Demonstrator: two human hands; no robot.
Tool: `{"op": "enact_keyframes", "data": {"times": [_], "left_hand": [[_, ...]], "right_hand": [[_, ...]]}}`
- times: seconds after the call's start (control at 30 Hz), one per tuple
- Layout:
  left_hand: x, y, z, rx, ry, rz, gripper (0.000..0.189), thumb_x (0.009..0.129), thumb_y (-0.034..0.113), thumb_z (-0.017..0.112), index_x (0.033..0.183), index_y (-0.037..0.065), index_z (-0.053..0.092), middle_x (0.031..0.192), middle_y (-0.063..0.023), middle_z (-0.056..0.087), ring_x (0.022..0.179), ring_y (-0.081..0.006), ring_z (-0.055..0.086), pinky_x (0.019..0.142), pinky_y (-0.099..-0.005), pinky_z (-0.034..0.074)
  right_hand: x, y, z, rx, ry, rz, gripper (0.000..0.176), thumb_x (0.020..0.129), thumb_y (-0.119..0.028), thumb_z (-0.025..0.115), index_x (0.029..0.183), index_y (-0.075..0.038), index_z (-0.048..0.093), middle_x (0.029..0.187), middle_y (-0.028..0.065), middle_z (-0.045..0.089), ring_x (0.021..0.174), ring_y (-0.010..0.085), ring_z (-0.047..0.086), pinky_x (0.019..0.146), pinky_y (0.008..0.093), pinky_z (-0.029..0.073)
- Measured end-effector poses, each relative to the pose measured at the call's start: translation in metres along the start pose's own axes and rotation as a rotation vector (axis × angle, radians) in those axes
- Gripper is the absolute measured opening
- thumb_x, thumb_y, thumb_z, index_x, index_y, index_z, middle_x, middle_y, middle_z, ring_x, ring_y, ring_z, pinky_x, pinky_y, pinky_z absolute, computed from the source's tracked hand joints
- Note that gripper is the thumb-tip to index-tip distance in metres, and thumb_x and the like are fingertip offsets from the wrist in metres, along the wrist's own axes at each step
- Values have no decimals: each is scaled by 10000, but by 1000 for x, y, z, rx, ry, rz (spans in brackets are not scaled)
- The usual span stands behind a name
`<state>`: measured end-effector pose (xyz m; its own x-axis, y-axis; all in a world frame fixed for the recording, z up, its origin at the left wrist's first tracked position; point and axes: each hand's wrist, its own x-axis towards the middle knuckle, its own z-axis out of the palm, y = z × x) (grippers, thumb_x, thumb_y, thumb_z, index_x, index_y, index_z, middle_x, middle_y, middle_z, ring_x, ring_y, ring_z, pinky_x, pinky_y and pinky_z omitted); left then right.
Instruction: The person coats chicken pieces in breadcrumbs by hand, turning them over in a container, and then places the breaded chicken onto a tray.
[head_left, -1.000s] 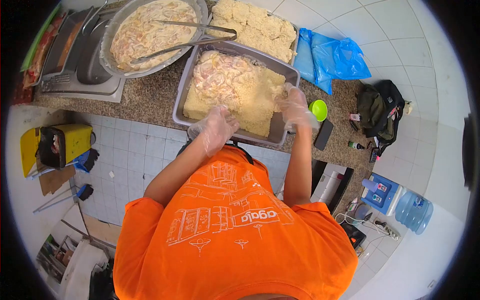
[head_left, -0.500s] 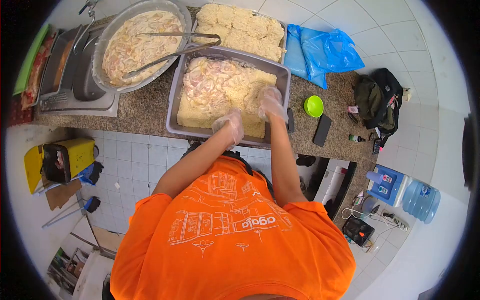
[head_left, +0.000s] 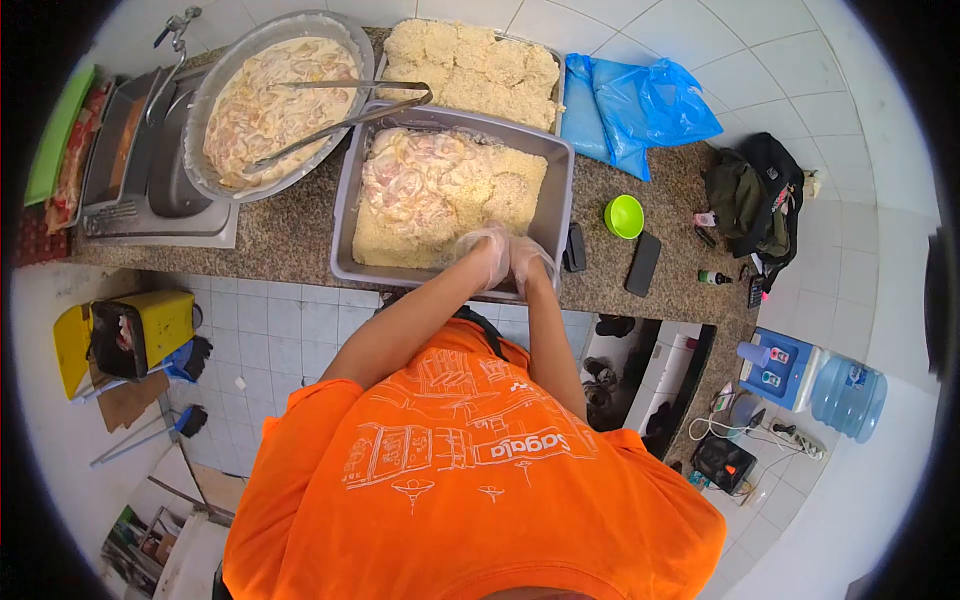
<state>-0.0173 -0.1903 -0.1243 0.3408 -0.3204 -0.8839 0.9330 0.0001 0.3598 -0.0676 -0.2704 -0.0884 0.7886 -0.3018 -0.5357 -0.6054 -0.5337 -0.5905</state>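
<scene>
Both my hands wear clear plastic gloves and are close together at the front right of a grey tub point(head_left: 343, 235). My left hand point(head_left: 487, 252) is low in the pale breadcrumbs point(head_left: 395, 250), and my right hand point(head_left: 531, 262) is beside it near the front wall. The fingers of both are mostly hidden, so their grip does not show. Wet, batter-coated raw meat pieces point(head_left: 420, 178), looking like chicken, are heaped on the crumbs at the left. One crumb-covered piece point(head_left: 508, 192) lies just beyond my hands.
A round basin point(head_left: 195, 150) of battered meat stands left, metal tongs point(head_left: 330, 128) across its rim. Behind the tub is a tray of breaded pieces point(head_left: 470, 65). Blue plastic bags point(head_left: 640, 105), a green bowl point(head_left: 624, 216) and a black phone point(head_left: 643, 265) are on the right. A sink point(head_left: 180, 170) is far left.
My right hand has come from the tub's right side toward the front, and my left hand has moved right to meet it. A crumbed piece now shows where my right hand was.
</scene>
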Motion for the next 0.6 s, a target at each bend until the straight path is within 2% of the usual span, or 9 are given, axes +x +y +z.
{"op": "enact_keyframes", "data": {"times": [0.03,0.1,0.17,0.27,0.33,0.37,0.43,0.5,0.6], "left_hand": [[7,1,-2,-11,-19,24,550,911,395,360,1291,-2,401,1408,-189,367,1277,-273,379,1087,-444,250],[-4,18,-4,-36,-37,52,548,911,391,360,1290,-4,401,1407,-191,366,1278,-274,376,1086,-446,254],[-77,61,1,-465,-556,155,500,907,348,367,1261,-3,417,1375,-209,377,1270,-304,358,1037,-527,317],[-162,95,1,-428,-313,184,451,909,318,350,1209,-1,457,1274,-207,455,1183,-342,431,972,-558,382],[-151,84,-18,-436,-394,225,448,910,316,356,1210,-4,446,1232,-191,470,1135,-352,460,971,-570,365],[-156,81,-22,-441,-270,134,459,905,317,369,1229,-3,426,1270,-189,438,1155,-345,444,988,-557,350],[-155,66,-37,-439,-140,34,473,901,318,381,1248,-3,405,1307,-187,406,1175,-339,429,1006,-544,335],[-135,46,-55,-459,-363,133,528,890,334,407,1296,2,342,1380,-192,307,1230,-329,365,1042,-527,292],[-155,45,-52,-372,-175,153,613,881,347,423,1361,-2,272,1410,-197,273,1265,-327,333,1060,-517,275]], "right_hand": [[-4,-16,-11,26,-7,159,287,868,-238,503,898,-3,665,983,229,648,948,374,603,792,406,478],[-6,-23,-38,-120,94,10,341,861,-265,487,917,32,646,1010,237,637,961,378,603,800,421,474],[-18,-36,-59,-264,179,-113,399,854,-291,470,936,67,627,1038,245,627,973,382,603,808,436,469],[-27,-79,-91,-650,110,-251,304,872,-248,491,1003,-9,626,1098,221,609,1011,380,575,809,413,463],[-29,-96,-80,-124,462,60,388,854,-288,446,903,50,629,998,246,630,942,383,606,791,480,463],[-8,-80,-63,-123,454,55,388,854,-288,446,903,50,629,998,246,630,942,383,606,791,480,463],[47,-29,-20,-457,38,-295,351,861,-280,440,916,-3,648,1023,194,645,957,353,611,820,462,465],[59,-36,-38,-638,12,-369,342,868,-270,440,976,-12,637,1066,183,635,1004,351,594,830,450,460],[89,-34,-59,-999,-69,-535,354,882,-251,441,1097,-32,616,1152,160,616,1097,346,561,851,427,451]]}}
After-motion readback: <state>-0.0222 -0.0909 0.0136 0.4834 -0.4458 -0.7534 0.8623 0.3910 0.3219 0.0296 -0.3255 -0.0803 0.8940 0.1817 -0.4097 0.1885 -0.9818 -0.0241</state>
